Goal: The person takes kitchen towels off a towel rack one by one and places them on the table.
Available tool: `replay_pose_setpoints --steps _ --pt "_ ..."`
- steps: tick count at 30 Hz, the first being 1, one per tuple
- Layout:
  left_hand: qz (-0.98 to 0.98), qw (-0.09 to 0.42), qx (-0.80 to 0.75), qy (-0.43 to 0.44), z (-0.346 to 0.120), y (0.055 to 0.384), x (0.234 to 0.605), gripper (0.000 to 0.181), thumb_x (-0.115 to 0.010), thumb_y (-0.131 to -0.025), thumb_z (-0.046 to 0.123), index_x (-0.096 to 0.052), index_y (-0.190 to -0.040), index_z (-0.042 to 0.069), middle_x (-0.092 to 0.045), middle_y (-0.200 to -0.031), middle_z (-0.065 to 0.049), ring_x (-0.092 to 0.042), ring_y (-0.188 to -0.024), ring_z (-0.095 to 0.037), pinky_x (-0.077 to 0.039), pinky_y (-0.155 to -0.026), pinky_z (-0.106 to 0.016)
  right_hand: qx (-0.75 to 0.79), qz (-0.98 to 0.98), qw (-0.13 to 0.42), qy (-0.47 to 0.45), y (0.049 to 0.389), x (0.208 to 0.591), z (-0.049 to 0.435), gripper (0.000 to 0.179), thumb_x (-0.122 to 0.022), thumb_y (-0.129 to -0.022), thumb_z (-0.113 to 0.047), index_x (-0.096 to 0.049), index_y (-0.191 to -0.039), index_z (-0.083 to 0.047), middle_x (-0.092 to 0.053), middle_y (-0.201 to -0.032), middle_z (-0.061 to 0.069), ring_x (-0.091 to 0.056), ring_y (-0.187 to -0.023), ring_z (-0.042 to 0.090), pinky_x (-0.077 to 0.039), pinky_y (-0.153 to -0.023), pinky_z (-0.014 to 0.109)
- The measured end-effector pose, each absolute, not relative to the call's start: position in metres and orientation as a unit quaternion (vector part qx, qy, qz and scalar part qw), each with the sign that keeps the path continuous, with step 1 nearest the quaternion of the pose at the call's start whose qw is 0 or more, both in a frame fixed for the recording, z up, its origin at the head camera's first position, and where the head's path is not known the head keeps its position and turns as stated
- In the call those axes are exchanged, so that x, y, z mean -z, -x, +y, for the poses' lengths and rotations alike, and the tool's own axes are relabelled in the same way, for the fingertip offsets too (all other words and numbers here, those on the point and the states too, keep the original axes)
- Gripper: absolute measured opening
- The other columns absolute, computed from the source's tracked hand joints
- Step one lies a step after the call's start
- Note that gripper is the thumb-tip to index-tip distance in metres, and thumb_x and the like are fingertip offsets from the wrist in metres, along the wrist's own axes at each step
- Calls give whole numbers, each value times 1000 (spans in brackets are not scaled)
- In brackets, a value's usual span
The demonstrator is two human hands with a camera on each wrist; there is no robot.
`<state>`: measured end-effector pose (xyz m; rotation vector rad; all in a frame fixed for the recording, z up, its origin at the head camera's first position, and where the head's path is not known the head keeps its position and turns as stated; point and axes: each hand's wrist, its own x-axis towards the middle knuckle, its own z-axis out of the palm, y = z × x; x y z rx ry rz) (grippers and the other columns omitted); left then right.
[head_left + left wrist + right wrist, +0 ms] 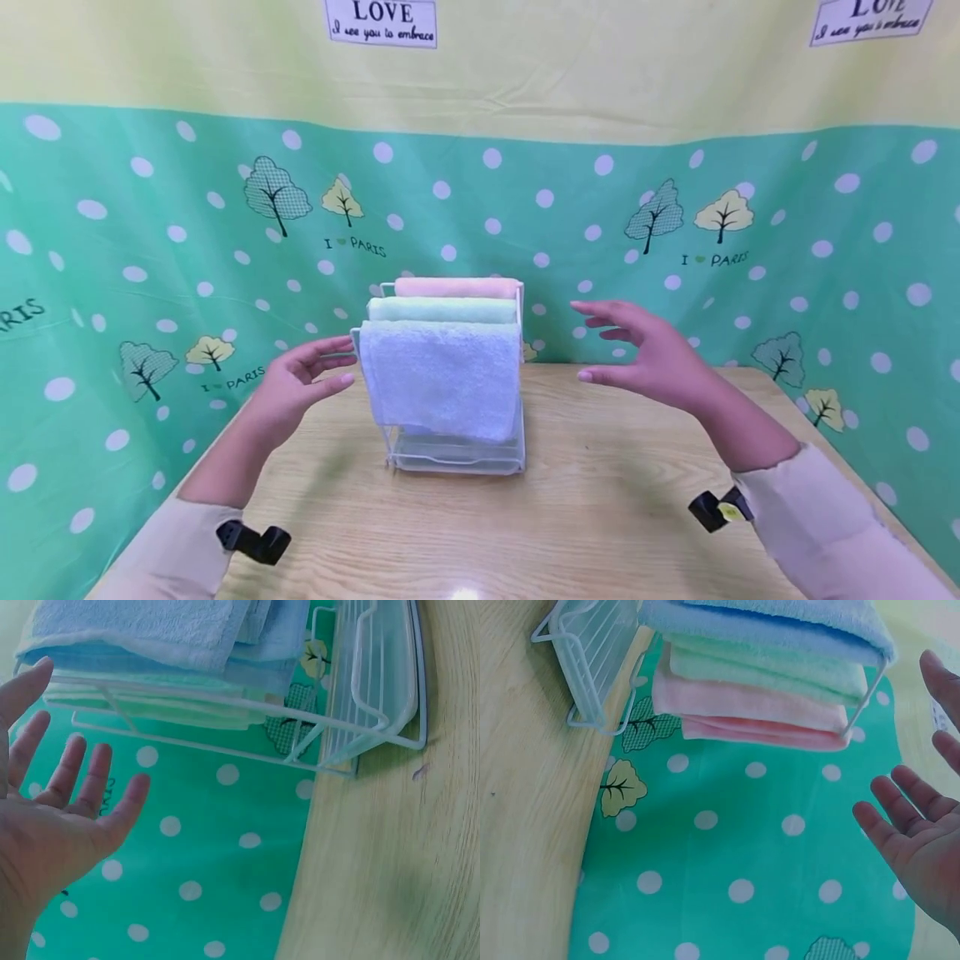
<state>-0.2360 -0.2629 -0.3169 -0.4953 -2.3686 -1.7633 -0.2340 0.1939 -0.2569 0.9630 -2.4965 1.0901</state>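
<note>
Towels (442, 379) hang on a rack (459, 463) between left hand (288, 385) and right hand (651, 357), both empty, fingers loosely parted.

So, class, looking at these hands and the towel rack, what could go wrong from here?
The left hand is close to the white rack, so a bump might shift it. The blue towel, green towel and pink towel hang over it, so a jolt could make one slip.

Head view high — wrist views closer — same towels (442, 379)
</note>
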Motion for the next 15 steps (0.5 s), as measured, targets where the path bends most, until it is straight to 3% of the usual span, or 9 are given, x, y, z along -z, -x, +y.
replay_pose_setpoints --steps 7,15 --pt "-775 58 608 162 -254 242 314 50 -71 -90 11 -53 -135 4 -65 -120 0 -61 -111 -14 -53 -91 -23 -352 -860 126 -348 232 244 182 76 -86 -75 -20 -51 -142 -17 -53 -137 4 -58 -113 25 -55 -90 42" --pt "-769 54 610 183 -256 246 314 39 -72 -88 8 -62 -126 4 -69 -112 -4 -67 -101 -17 -57 -88 -29 -335 -849 120 -390 236 230 161 71 -86 -75 -22 -55 -138 -18 -55 -134 1 -58 -111 20 -53 -94 41"
